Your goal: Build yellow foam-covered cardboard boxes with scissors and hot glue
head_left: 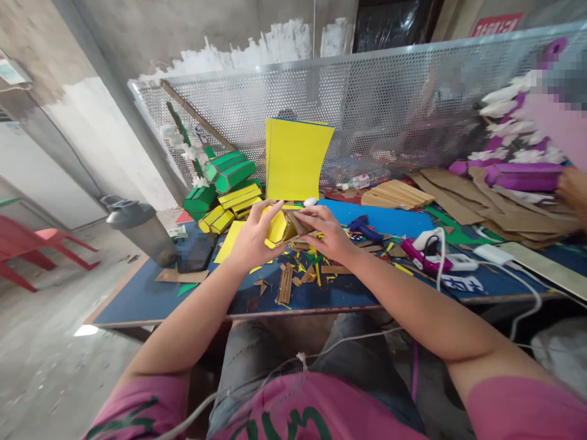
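Both hands hold a small yellow cardboard box [276, 227], a many-sided shape with brown cut edges, a little above the table. My left hand [255, 237] grips its left side, thumb below and fingers over the top. On the other side my right hand [326, 232] pinches a brown cardboard flap [297, 223] of it between thumb and fingers. Finished-looking yellow boxes [236, 205] are stacked just beyond my left hand. Under the hands lie brown and yellow cardboard scraps [285, 282]. A blue glue gun [364, 230] rests right of my right hand.
Yellow sheets [298, 160] lean against a perforated metal screen [380, 116]. Green boxes [230, 171], a grey shaker bottle [144, 229] and a phone [196, 252] stand or lie left. Rightward are a power strip [435, 253] with cables, cardboard pieces [499, 201], purple boxes [523, 175] and another person's hand [573, 190].
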The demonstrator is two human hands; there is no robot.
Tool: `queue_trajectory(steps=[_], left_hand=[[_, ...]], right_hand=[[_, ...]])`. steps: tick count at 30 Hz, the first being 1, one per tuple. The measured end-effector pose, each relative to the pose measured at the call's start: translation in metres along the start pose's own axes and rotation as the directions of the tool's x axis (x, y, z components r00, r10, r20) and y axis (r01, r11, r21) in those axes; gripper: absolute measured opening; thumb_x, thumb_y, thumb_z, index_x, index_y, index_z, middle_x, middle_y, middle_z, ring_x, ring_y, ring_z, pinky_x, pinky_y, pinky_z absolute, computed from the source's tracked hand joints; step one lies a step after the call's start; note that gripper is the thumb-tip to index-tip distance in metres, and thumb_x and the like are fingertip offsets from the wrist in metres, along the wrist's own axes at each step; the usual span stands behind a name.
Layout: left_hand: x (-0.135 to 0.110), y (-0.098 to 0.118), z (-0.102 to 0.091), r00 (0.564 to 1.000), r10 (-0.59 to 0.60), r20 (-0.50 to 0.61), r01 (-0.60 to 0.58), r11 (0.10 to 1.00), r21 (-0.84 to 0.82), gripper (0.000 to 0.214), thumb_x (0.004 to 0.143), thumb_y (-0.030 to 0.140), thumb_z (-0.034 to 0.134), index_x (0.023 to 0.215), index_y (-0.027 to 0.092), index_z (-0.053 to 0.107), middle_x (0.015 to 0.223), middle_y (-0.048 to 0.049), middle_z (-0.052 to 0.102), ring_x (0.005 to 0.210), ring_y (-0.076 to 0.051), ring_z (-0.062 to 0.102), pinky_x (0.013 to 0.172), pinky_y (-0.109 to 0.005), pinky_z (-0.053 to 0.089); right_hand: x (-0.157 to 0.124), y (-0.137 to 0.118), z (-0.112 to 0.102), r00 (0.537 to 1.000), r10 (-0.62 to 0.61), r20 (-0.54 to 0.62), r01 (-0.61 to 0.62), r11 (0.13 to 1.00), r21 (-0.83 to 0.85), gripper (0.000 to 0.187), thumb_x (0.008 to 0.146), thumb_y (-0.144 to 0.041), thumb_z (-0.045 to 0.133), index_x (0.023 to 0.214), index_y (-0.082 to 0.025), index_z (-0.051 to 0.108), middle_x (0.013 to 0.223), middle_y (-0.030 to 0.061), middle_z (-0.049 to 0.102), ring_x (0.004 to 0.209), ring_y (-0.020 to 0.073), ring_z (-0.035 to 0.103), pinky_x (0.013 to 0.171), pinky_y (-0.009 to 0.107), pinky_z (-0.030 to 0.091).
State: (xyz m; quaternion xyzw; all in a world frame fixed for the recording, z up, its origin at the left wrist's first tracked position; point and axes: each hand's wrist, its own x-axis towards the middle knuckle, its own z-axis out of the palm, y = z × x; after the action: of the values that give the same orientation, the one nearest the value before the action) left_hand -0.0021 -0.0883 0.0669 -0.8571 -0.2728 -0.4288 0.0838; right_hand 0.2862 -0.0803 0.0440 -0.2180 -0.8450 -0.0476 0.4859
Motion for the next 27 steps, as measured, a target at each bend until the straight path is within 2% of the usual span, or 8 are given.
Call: queue_trajectory(steps=[4,10,15,18,23,27], left_hand=[[0.001,0.004,0.003,0.998,-0.05,0.033,0.051,0.998,-0.041,0.105,0.094,0.039,0.094,0.182,0.04,0.037,0.17,-0.0181,0.045,0.163,-0.043,0.055,0.128,-0.065,0.06],[0.0,0.006,0.004,0.998,-0.049,-0.025,0.05,0.999,0.018,0.099,0.094,0.041,0.096,0.178,0.039,0.044,0.164,-0.0173,0.049,0.16,-0.042,0.056,0.129,-0.065,0.059],[-0.001,0.014,0.006,0.999,-0.043,-0.026,0.045,0.997,0.068,0.102,0.095,0.064,0.091,0.18,0.037,0.041,0.168,-0.0193,0.05,0.16,-0.043,0.057,0.128,-0.066,0.06],[-0.001,0.019,0.008,0.997,-0.046,-0.057,0.051,0.995,0.085,0.102,0.094,0.075,0.087,0.178,0.036,0.045,0.169,-0.0192,0.052,0.159,-0.044,0.058,0.13,-0.067,0.058],[0.0,0.02,0.013,0.991,-0.069,-0.119,0.076,0.995,0.056,0.093,0.095,0.072,0.086,0.174,0.037,0.049,0.165,-0.0175,0.056,0.154,-0.043,0.061,0.127,-0.067,0.06],[-0.001,0.015,0.017,0.991,-0.068,-0.117,0.071,0.997,0.026,0.091,0.098,0.069,0.085,0.175,0.04,0.047,0.165,-0.0168,0.055,0.155,-0.044,0.059,0.128,-0.069,0.057]], right_hand=[[0.0,0.0,0.002,1.0,0.027,0.014,-0.027,1.0,-0.014,0.078,0.113,-0.038,0.074,0.182,-0.056,0.042,0.157,0.0106,0.064,0.144,0.0392,0.065,0.123,0.07,0.061],[0.0,0.0,0.002,0.998,0.052,0.032,-0.052,0.999,0.007,0.073,0.114,-0.042,0.071,0.182,-0.052,0.044,0.165,0.011,0.064,0.153,0.0404,0.063,0.131,0.073,0.054],[-0.001,0.0,0.002,0.999,0.046,0.017,-0.046,0.999,0.027,0.07,0.114,-0.044,0.071,0.18,-0.052,0.047,0.165,0.0099,0.066,0.153,0.0397,0.064,0.131,0.071,0.054],[-0.001,-0.001,0.003,0.999,0.037,0.014,-0.037,0.999,0.031,0.07,0.114,-0.043,0.072,0.18,-0.052,0.049,0.165,0.0095,0.067,0.152,0.0395,0.064,0.131,0.07,0.054],[0.0,-0.002,0.005,1.0,0.026,0.003,-0.026,0.999,0.023,0.072,0.114,-0.039,0.071,0.18,-0.052,0.048,0.165,0.0095,0.067,0.152,0.04,0.064,0.13,0.07,0.055],[-0.001,-0.001,0.007,0.999,0.048,0.002,-0.048,0.999,0.009,0.069,0.113,-0.041,0.072,0.178,-0.05,0.052,0.163,0.0103,0.068,0.152,0.0408,0.064,0.13,0.072,0.054]])
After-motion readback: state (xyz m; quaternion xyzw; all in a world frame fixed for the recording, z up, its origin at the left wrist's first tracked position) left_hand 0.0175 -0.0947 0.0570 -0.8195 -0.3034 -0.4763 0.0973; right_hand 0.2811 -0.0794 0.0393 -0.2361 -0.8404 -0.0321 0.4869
